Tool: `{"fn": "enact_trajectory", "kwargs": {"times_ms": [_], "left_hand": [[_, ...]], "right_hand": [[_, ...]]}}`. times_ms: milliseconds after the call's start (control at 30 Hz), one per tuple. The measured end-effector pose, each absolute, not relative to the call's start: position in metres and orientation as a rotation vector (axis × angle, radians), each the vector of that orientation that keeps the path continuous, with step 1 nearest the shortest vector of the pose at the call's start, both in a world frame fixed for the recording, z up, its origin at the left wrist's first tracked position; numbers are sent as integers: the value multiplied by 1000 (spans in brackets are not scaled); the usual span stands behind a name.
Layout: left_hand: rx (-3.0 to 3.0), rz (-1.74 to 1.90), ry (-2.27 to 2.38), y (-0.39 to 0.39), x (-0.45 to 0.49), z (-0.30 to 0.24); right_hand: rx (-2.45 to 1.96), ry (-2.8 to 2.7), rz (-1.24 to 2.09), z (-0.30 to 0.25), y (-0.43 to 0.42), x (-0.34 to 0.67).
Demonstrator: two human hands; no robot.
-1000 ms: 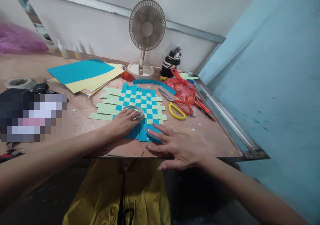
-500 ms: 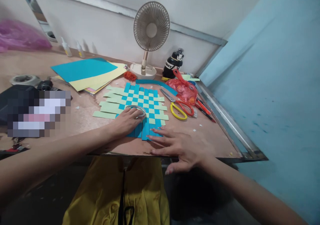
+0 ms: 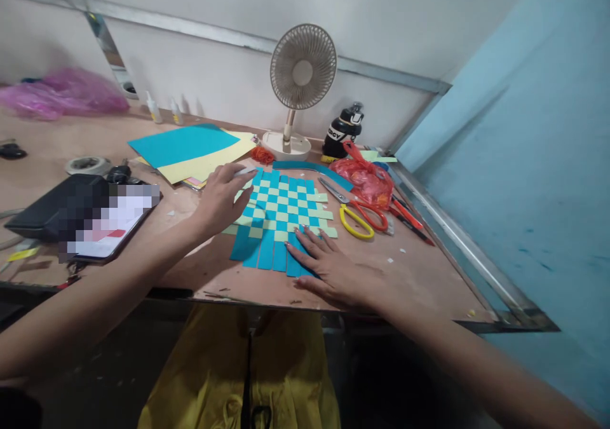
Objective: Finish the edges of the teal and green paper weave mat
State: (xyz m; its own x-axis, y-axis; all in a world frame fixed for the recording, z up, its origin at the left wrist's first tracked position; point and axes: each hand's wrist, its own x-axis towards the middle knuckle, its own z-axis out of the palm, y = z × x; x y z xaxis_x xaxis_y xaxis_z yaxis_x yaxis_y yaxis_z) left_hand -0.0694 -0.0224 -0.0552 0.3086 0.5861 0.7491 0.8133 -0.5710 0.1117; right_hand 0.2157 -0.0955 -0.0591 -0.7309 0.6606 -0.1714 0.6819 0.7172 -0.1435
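Observation:
A woven mat (image 3: 281, 203) of blue and pale green paper strips lies on the table in front of me. Above its left side is my left hand (image 3: 223, 197), raised, with a thin ring like a tape roll (image 3: 246, 171) between thumb and fingers, seen almost edge-on. A curved shadow falls on the weave beneath it. My right hand (image 3: 333, 267) rests flat with spread fingers on the lower right of the mat, over loose blue strip ends. Scissors (image 3: 356, 219) with one yellow and one red handle lie just right of the mat.
Behind stand a fan (image 3: 304, 70) and a black bottle (image 3: 342, 131). A red plastic bag (image 3: 365, 178) and pens (image 3: 412, 222) are at right. Coloured paper sheets (image 3: 185, 149), a phone (image 3: 112, 225) and a black case (image 3: 57, 206) lie left.
My left hand has lifted off the mat with the ring and moved toward its upper left. My right hand has come down flat onto the strips. The view has shifted left.

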Motion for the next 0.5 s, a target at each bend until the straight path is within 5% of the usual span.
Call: {"fn": "enact_trajectory", "kwargs": {"times_ms": [500], "left_hand": [[-2397,-1200,-1189,-22,-72,-63]], "right_hand": [[1114,2869,-104,-47,-71,231]]}}
